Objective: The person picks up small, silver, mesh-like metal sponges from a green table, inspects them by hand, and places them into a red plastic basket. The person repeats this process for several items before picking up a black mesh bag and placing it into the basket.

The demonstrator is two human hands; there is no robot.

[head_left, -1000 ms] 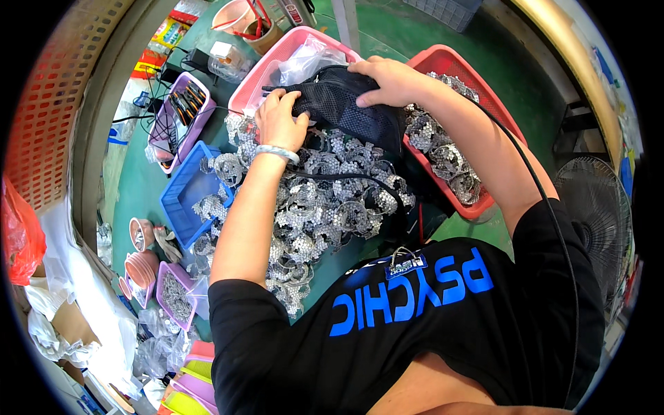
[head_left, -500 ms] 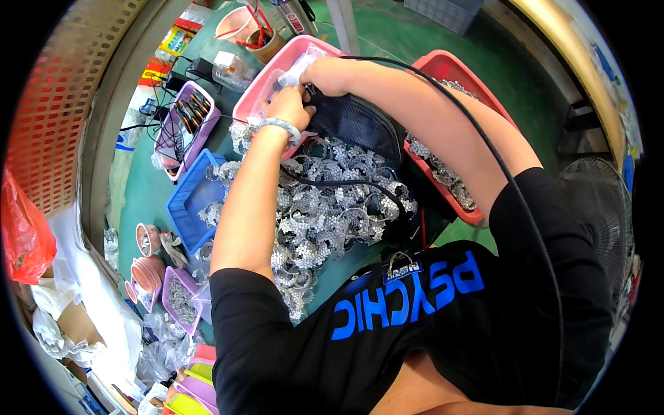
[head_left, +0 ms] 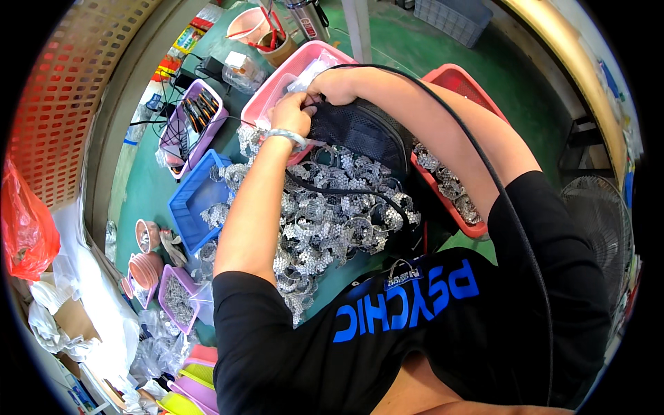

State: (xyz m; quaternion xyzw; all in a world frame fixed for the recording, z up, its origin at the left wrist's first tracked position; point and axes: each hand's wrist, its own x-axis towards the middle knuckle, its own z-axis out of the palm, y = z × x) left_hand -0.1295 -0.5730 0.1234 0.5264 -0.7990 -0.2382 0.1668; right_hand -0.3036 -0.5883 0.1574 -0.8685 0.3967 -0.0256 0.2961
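A black mesh pouch [head_left: 356, 131] stands at the near edge of the pink basket [head_left: 257, 109], above a heap of silvery, sparkling bracelets [head_left: 332, 207]. My left hand [head_left: 290, 116], with a pale bangle at the wrist, has its fingers pinched at the pouch's upper left corner. Beside it, my right hand [head_left: 333, 84] curls over the pouch's top edge, its fingertips partly hidden. Clear plastic bags [head_left: 315, 69] lie in the basket just behind both hands.
A red basket [head_left: 477, 97] of bracelets lies under my right forearm. To the left are a blue tray [head_left: 181, 202] and a purple basket [head_left: 216, 119] of tools. A black cable [head_left: 477, 131] crosses my right arm; a fan [head_left: 595, 214] stands far right.
The view has shifted slightly, so the table things appear a little lower. Both hands stay at the pouch's upper corner, with the left fingers slightly moved along it.
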